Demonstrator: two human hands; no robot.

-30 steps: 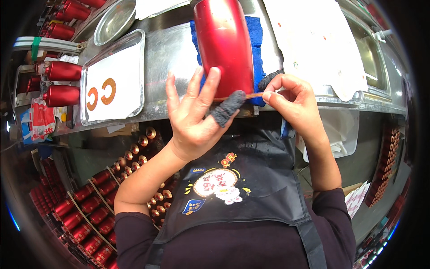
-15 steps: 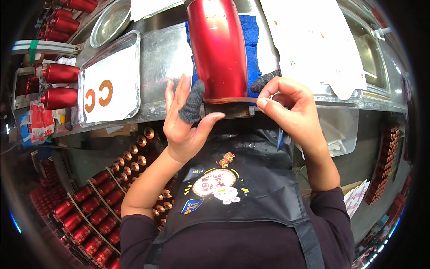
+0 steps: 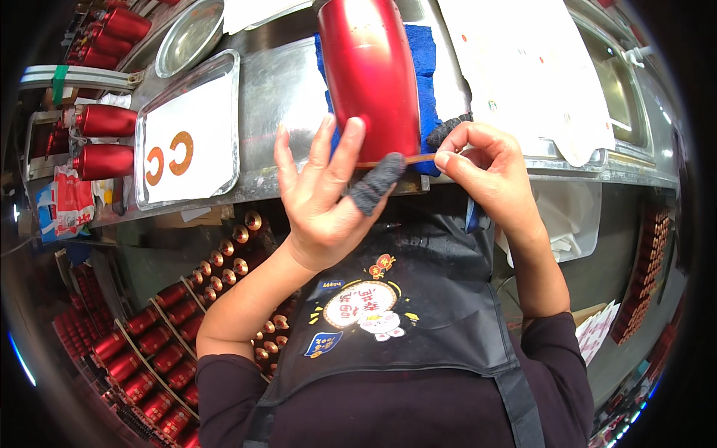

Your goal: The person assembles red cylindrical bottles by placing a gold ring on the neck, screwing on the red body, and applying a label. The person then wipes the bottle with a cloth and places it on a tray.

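Steel bench (image 3: 284,82), red canister (image 3: 370,75) on blue cloth (image 3: 426,67).
Your left hand (image 3: 325,198) spreads released against the canister's base; your right hand (image 3: 485,168) pinches a thin strip (image 3: 392,159) there.

A steel tabletop (image 3: 287,89) carries a blue cloth (image 3: 424,45) under a red cylinder (image 3: 370,75), a metal tray (image 3: 228,112) lined with white paper, a round metal bowl (image 3: 190,33), and white sheets (image 3: 530,71).
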